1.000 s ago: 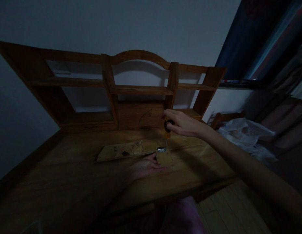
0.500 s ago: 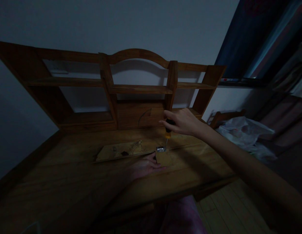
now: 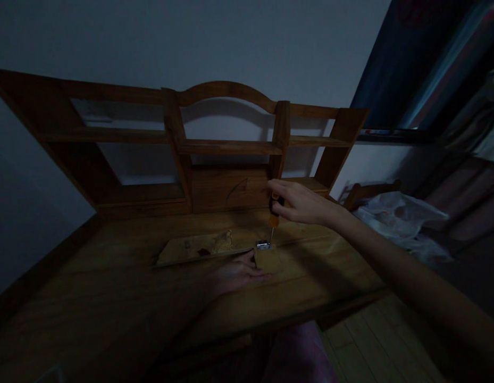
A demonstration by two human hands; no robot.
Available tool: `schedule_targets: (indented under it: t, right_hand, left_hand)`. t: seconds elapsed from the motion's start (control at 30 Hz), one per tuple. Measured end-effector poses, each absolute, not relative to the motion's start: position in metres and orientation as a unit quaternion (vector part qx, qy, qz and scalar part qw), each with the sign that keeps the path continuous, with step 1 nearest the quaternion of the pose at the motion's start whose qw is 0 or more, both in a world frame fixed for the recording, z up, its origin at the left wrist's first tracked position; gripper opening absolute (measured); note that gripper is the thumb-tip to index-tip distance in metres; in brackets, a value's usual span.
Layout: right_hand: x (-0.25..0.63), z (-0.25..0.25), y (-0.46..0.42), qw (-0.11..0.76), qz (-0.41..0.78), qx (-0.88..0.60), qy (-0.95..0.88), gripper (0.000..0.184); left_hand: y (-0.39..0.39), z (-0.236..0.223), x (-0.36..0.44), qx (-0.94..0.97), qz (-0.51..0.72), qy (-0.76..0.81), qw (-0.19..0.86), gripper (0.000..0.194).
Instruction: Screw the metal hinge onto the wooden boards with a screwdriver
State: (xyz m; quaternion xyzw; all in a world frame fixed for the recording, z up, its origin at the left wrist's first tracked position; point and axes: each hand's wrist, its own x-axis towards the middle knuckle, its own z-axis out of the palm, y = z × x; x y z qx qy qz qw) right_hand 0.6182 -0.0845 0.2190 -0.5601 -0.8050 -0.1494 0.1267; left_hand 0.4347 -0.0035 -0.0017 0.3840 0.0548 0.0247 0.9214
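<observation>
A screwdriver [image 3: 274,219] with a black and yellow handle stands nearly upright, its thin shaft pointing down. My right hand [image 3: 300,202] is closed around the handle's upper part. The tip meets the right end of a small shiny metal piece, perhaps a hinge [image 3: 263,244], at the back edge of a small wooden block [image 3: 268,259]. Low on the desk, my left hand [image 3: 236,272] grips this block from its left and front sides, fingers partly in shadow. Just left of the block lies a flat board [image 3: 175,252] with a crumbly tan heap [image 3: 223,242] and a dark patch on it.
Behind the wooden desktop [image 3: 123,298] rises a shelf unit [image 3: 225,146] against the wall. To the right, white plastic bags [image 3: 398,213] rest by a wooden chair back [image 3: 370,189]. The desk's front edge runs close to my lap, and the light is dim.
The fingers of my right hand have shifted around the screwdriver handle, showing more of it. The handle has turned slightly. My left hand and the block have stayed in place.
</observation>
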Motion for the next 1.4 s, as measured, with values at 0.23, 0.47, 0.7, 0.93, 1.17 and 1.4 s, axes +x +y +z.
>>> schedule_targets:
  t: [0.23, 0.47, 0.7, 0.93, 1.17, 1.4]
  right_hand:
    - [0.6149, 0.2211, -0.0844, 0.104, -0.16, -0.582, -0.791, 0.029]
    - [0.6115, 0.2205, -0.0844, 0.083, -0.191, -0.615, -0.76, 0.037]
    - [0.6116, 0.2225, -0.0847, 0.08, -0.183, -0.614, -0.763, 0.034]
    - [0.6124, 0.2224, -0.0832, 0.095, -0.161, -0.571, -0.799, 0.029]
    - [0.6123, 0.2246, -0.0862, 0.096, -0.149, -0.574, -0.8, 0.034]
    - [0.6146, 0.222, -0.0858, 0.094, -0.169, -0.599, -0.778, 0.031]
  left_hand:
    - [-0.0045, 0.0002, 0.4343, 0.398, 0.026, 0.041, 0.916, 0.077]
    - [-0.0029, -0.003, 0.4347, 0.395, 0.026, 0.054, 0.917, 0.074]
    - [-0.0045, -0.0015, 0.434, 0.387, 0.027, 0.032, 0.921, 0.071]
    - [-0.0051, -0.0038, 0.435, 0.404, 0.028, 0.042, 0.913, 0.071]
    - [-0.005, -0.0021, 0.435, 0.384, 0.03, 0.03, 0.922, 0.075]
    - [-0.006, 0.0003, 0.4341, 0.402, 0.032, 0.031, 0.915, 0.069]
